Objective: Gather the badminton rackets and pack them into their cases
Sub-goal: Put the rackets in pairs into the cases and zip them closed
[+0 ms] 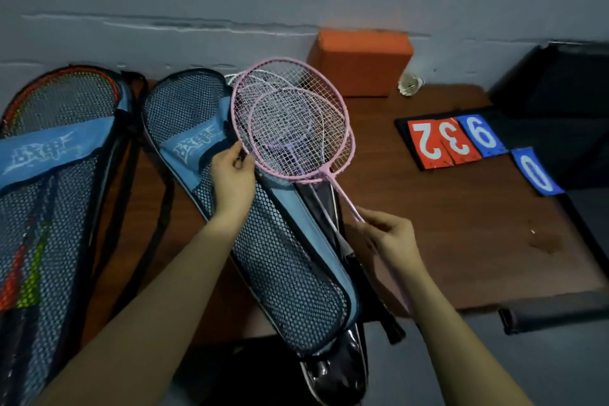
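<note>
A pink badminton racket [333,155] hangs over the open side of a blue mesh case [273,260] in the middle of the brown table. My right hand [392,241] pinches its thin shaft. My left hand [232,175] pinches the case's flap edge beside the racket head. A second, paler racket [263,84] lies under the pink one, partly inside the case. At the left, another blue mesh case [56,181] holds rackets with red and green frames.
An orange block [361,59] stands against the wall, with a shuttlecock [410,84] to its right. A score flip board [461,140] with red and blue number cards lies at the right. A dark bag [560,79] sits at the far right.
</note>
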A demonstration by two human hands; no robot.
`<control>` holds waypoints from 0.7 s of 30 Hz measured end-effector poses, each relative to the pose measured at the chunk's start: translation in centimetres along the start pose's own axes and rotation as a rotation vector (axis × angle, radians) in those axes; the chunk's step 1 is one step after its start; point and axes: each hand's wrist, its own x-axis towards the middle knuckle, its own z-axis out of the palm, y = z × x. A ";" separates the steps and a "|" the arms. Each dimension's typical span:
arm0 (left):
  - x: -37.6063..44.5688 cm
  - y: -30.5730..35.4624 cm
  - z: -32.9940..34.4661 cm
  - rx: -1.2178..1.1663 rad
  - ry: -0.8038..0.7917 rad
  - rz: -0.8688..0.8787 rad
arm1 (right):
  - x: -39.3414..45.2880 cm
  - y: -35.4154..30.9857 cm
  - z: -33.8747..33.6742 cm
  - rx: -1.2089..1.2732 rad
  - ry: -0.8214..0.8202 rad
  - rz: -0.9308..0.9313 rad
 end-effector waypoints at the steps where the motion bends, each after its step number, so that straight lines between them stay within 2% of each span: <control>1: 0.1 -0.1 -0.1 0.003 -0.005 0.006 | -0.6 0.3 -0.1 0.006 0.007 0.022; 7: 0.1 0.0 -0.4 0.048 -0.090 0.011 | -2.6 1.7 -0.8 -0.088 0.036 0.074; 11: -0.9 0.5 0.1 0.128 -0.163 0.063 | -2.4 3.0 -0.6 -0.136 -0.017 0.124; 16: -1.5 -0.3 0.4 0.183 -0.221 0.091 | -2.1 3.6 -0.1 -0.111 -0.168 0.190; 21: -1.8 -1.0 0.4 0.255 -0.265 0.108 | -2.0 3.6 0.7 -0.059 -0.171 0.222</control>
